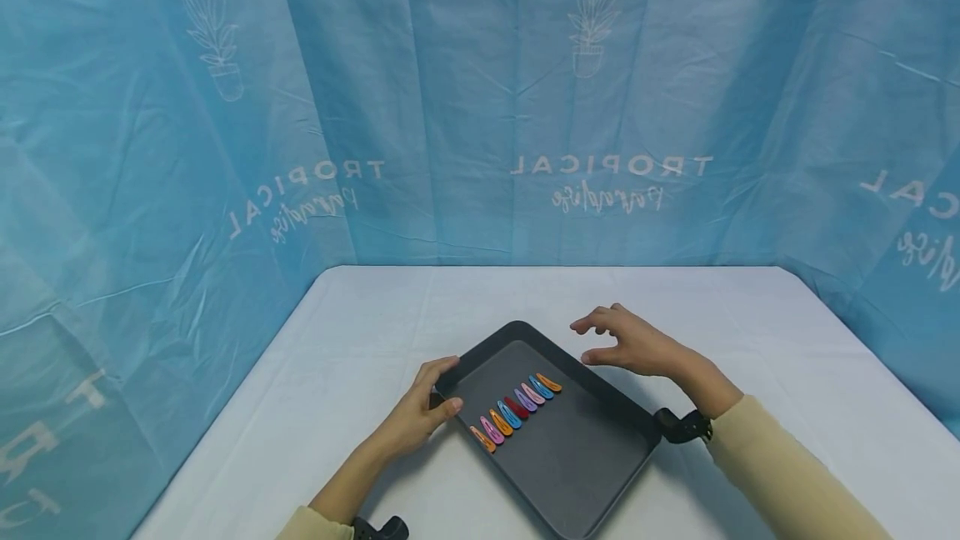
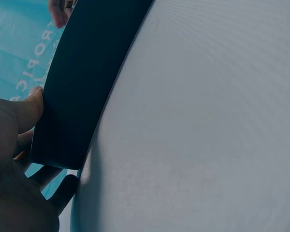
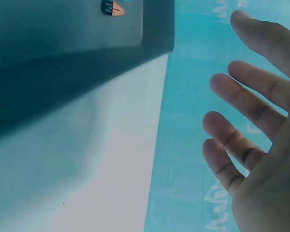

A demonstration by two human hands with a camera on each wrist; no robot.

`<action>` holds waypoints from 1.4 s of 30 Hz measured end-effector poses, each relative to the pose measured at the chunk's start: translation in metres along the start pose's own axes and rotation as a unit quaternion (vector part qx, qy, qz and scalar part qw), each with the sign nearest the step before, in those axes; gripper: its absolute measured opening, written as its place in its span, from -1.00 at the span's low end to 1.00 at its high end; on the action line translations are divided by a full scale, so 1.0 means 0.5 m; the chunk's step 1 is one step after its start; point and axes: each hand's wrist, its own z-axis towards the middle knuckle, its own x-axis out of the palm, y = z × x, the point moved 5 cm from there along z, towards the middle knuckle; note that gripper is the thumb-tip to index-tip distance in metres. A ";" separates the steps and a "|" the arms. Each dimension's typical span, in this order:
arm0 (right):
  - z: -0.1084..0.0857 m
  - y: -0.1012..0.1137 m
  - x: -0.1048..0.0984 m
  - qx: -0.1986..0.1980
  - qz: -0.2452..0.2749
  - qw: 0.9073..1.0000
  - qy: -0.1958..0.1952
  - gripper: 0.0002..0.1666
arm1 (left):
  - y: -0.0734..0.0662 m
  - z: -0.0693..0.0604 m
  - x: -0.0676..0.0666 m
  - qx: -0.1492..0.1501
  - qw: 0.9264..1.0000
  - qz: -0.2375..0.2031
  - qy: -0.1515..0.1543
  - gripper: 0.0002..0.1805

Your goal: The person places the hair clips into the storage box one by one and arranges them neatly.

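A dark grey rectangular tray point(image 1: 585, 457) lies turned at an angle on the table. Inside it, several colourful snap hair clips form a slanting row: orange point(image 1: 482, 439), pink, blue point(image 1: 508, 414), red point(image 1: 516, 407) and purple ones. At the tray's left corner, my left hand point(image 1: 412, 419) grips the rim, thumb on the near side and fingers round the outside. In the left wrist view the tray's wall point(image 2: 82, 87) covers part of those fingers. My right hand point(image 1: 637, 344) hovers beyond the tray's right long side, fingers spread and loosely bent, holding nothing; the right wrist view shows it apart from the tray.
A white cloth covers the table point(image 1: 397, 307). Blue printed curtains point(image 1: 465, 107) hang behind it and on both sides. Each wrist wears a black strapped device, the right one point(image 1: 682, 425) close to the tray's right corner.
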 end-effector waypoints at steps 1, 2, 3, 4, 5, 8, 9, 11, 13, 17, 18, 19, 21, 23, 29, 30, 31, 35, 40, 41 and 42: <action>-0.004 -0.004 -0.004 -0.001 -0.001 1.000 -0.007 -0.42 | 0.000 -0.001 0.000 0.000 1.000 -0.001 0.000 -0.33; -0.008 -0.007 -0.007 0.000 0.000 1.000 -0.013 -0.41 | -0.001 -0.001 0.000 0.000 1.000 -0.002 0.000 -0.33; -0.013 -0.011 -0.011 0.002 0.000 1.000 -0.020 -0.40 | -0.001 -0.001 0.000 0.000 1.000 -0.002 0.000 -0.33; -0.017 -0.015 -0.015 0.003 0.003 1.000 -0.027 -0.40 | -0.001 -0.001 0.000 0.001 1.000 -0.003 0.000 -0.33; -0.022 -0.019 -0.019 0.007 0.005 0.999 -0.033 -0.40 | -0.001 -0.002 0.000 0.001 1.000 -0.002 -0.001 -0.33; -0.038 -0.032 -0.032 0.015 0.006 0.998 -0.057 -0.42 | 0.000 0.000 0.000 0.005 1.000 0.003 0.000 -0.32; -0.043 -0.036 -0.036 0.020 0.005 0.998 -0.064 -0.43 | 0.001 0.000 0.000 0.007 1.000 0.006 -0.001 -0.33; -0.053 -0.047 -0.042 0.030 0.005 0.997 -0.076 -0.44 | 0.001 0.001 0.000 0.008 1.000 0.010 -0.001 -0.32; -0.064 -0.057 -0.047 0.037 0.004 0.996 -0.084 -0.46 | 0.002 0.001 0.000 0.010 1.000 0.012 -0.001 -0.32; -0.090 -0.081 -0.051 0.053 0.010 0.994 -0.096 -0.49 | 0.002 0.001 0.001 0.005 1.000 0.012 -0.003 -0.32; -0.097 -0.087 -0.052 0.056 0.009 0.993 -0.099 -0.49 | 0.002 0.001 0.001 0.005 1.000 0.012 -0.003 -0.32; -0.104 -0.093 -0.052 0.061 0.010 0.993 -0.103 -0.49 | 0.002 0.001 0.001 0.003 1.000 0.012 -0.003 -0.32; -0.118 -0.104 -0.054 0.073 0.010 0.991 -0.108 -0.50 | 0.002 0.001 0.002 0.000 1.000 0.011 -0.003 -0.32; -0.130 -0.115 -0.056 0.087 0.010 0.990 -0.111 -0.50 | 0.003 0.001 0.002 -0.002 1.000 0.009 -0.004 -0.32; -0.160 -0.147 -0.060 0.130 -0.004 0.985 -0.110 -0.48 | 0.002 0.001 0.001 -0.002 1.000 0.010 -0.002 -0.32; -0.164 -0.152 -0.060 0.134 -0.006 0.985 -0.109 -0.48 | 0.001 0.001 0.001 -0.002 1.000 0.010 -0.001 -0.32; -0.168 -0.158 -0.059 0.138 -0.007 0.984 -0.110 -0.47 | 0.001 0.001 0.001 -0.002 1.000 0.010 0.000 -0.32; -0.181 -0.180 -0.056 0.151 -0.016 0.982 -0.110 -0.47 | 0.002 0.001 0.000 0.003 1.000 0.008 0.004 -0.31; -0.195 -0.202 -0.047 0.178 -0.016 0.979 -0.095 -0.47 | 0.003 0.001 0.000 0.001 1.000 0.007 0.003 -0.31; -0.198 -0.206 -0.045 0.183 -0.014 0.979 -0.093 -0.46 | 0.003 0.001 0.000 0.000 1.000 0.007 0.002 -0.31; -0.201 -0.209 -0.043 0.187 -0.014 0.978 -0.091 -0.46 | 0.003 0.001 0.000 -0.001 1.000 0.006 0.002 -0.31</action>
